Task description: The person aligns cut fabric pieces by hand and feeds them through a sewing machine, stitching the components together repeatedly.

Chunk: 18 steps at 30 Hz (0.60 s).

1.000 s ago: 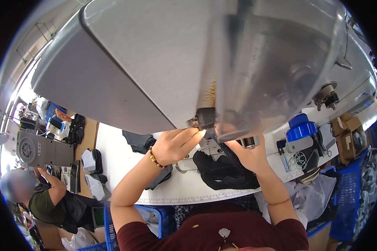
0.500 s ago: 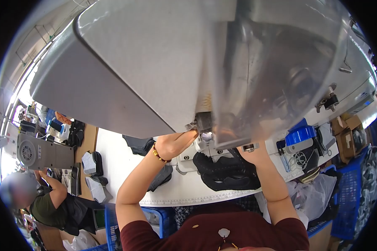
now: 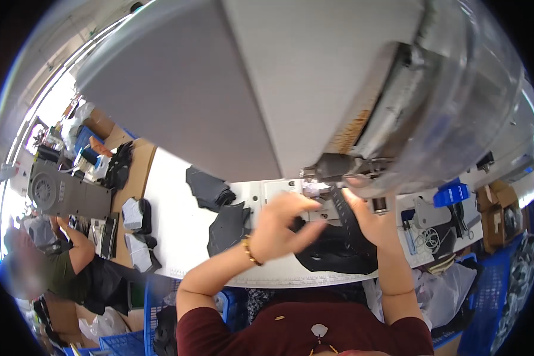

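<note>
My left hand (image 3: 285,225) is lifted left of the sewing machine's needle area (image 3: 317,187); its fingers are curved, apart and hold nothing, slightly blurred. At the right of the needle area, my right hand (image 3: 374,222) has its thumb side against a black strip with small holes (image 3: 345,221), seemingly gripping it. Some of its fingers are hidden behind the clear guard. Below the strip, more black flat material (image 3: 326,255) lies bunched at the table's front. To the left of my left hand are black cut pieces (image 3: 226,228) and a further black stack (image 3: 207,188).
The machine head (image 3: 255,89) and clear guard (image 3: 469,101) fill the upper view. Scissors (image 3: 466,222), a blue object (image 3: 451,193) and coiled cord (image 3: 427,240) sit at right. Blue crates (image 3: 486,296) stand below. Another person (image 3: 71,267) works at a machine on the left.
My left hand has come away from the needle area, down and toward me, and its fingers have opened. The perforated strip now shows upright beside my right hand. The view has shifted.
</note>
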Tool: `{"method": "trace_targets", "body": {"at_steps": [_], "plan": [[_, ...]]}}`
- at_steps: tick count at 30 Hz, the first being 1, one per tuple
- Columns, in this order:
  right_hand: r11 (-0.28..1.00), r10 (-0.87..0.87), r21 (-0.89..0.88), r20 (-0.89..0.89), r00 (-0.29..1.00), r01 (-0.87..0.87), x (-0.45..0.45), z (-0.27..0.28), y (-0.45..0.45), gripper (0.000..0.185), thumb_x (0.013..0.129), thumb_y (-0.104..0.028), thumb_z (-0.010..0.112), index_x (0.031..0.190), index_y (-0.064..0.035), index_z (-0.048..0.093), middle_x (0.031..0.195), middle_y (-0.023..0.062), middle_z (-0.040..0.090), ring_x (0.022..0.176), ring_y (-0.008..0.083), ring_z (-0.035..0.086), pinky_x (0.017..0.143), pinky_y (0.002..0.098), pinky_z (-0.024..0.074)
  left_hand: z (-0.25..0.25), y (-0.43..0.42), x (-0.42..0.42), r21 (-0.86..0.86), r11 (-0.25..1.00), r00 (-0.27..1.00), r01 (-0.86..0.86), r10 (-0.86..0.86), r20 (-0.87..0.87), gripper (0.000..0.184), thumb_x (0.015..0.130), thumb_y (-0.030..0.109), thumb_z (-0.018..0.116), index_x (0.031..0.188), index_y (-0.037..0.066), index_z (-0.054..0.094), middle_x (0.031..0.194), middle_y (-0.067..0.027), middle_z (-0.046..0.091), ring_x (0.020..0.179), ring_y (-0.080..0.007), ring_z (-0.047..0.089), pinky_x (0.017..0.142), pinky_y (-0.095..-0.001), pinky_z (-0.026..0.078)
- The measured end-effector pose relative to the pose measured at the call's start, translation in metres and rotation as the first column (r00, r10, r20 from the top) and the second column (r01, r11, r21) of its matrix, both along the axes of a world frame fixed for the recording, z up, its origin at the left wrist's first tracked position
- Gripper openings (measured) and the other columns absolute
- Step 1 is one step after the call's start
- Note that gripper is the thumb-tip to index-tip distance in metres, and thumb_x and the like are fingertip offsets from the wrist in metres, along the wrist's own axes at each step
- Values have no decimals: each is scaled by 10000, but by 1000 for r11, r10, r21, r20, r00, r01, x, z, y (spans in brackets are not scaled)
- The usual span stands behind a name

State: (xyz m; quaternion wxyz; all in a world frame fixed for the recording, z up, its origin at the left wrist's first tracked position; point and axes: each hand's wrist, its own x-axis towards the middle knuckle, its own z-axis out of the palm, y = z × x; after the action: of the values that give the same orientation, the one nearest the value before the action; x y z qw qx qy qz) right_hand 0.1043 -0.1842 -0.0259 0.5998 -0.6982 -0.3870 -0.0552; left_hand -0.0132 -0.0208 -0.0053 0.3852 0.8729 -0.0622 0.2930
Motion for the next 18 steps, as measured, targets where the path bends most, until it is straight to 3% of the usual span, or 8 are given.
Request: {"method": "trace_targets", "body": {"at_steps": [1, 3, 6, 7, 10, 14, 16, 18], "plan": [[999, -5, 43, -206, 979, 14, -1, 2, 6, 161, 832, -58, 612, 970, 23, 592, 908, 67, 616, 805, 114, 567, 723, 247, 470, -1, -14, -5, -300, 948, 945, 105, -189, -266, 271, 753, 242, 714, 881, 17, 632, 743, -76, 592, 602, -133, 540, 529, -248, 428], [998, -13, -68, -232, 973, -3, 17, -29, 7, 154, 805, -56, 593, 939, 4, 547, 799, 66, 582, 687, 152, 545, 636, 265, 440, -43, -35, 1, -587, 779, 850, 222, -449, -275, 293, 851, 255, 621, 740, -11, 570, 610, -8, 514, 526, -64, 460, 479, -224, 379], [991, -81, -116, -162, 983, 63, 3, 4, 0, 121, 736, 22, 567, 851, -1, 597, 803, 144, 575, 731, 261, 564, 683, 332, 443, -28, -33, 10, -879, 475, 725, 24, -614, -312, 352, 909, 273, 534, 645, 41, 528, 573, 39, 478, 504, -17, 400, 435, -178, 318], [990, -58, -129, -1, 998, 57, -4, 17, -4, 176, 729, 35, 560, 889, -10, 617, 858, 151, 562, 789, 271, 557, 720, 331, 437, -20, -30, 10, -939, 338, 763, 63, -623, -173, 346, 919, 280, 518, 650, 64, 537, 571, 44, 479, 497, -3, 385, 425, -159, 295], [962, 26, -251, 481, 876, 109, -15, 18, -9, 336, 678, 51, 570, 992, -39, 646, 1017, 148, 531, 972, 316, 528, 846, 374, 422, -18, -17, 5, -922, 379, 762, 82, -620, -187, 297, 917, 257, 532, 695, 59, 538, 592, 35, 463, 524, -24, 381, 464, -193, 317], [983, 98, -182, 626, 774, 22, -24, 12, 6, 324, 637, 53, 634, 949, -33, 651, 1024, 147, 561, 1016, 331, 540, 857, 412, 447, -36, -1, -20, -221, 975, 967, 17, -73, -245, 253, 846, 285, 613, 837, 33, 588, 755, -54, 575, 665, -149, 530, 585, -272, 429], [997, 31, -74, 647, 762, 22, -20, 7, 10, 324, 628, 60, 657, 939, -31, 650, 1002, 144, 575, 985, 329, 559, 829, 400, 464, -50, 28, -45, 303, 914, 953, -270, 299, -53, 422, 733, 338, 696, 997, 23, 599, 947, -123, 606, 861, -277, 566, 766, -351, 454], [997, 8, -69, 628, 778, 46, -20, 5, 12, 313, 640, 66, 668, 935, -37, 653, 995, 139, 589, 960, 336, 572, 813, 395, 474, -67, 65, -67, 537, 713, 799, -451, 591, -113, 504, 715, 374, 693, 1037, 2, 581, 996, -136, 588, 935, -285, 539, 814, -358, 436]]}}
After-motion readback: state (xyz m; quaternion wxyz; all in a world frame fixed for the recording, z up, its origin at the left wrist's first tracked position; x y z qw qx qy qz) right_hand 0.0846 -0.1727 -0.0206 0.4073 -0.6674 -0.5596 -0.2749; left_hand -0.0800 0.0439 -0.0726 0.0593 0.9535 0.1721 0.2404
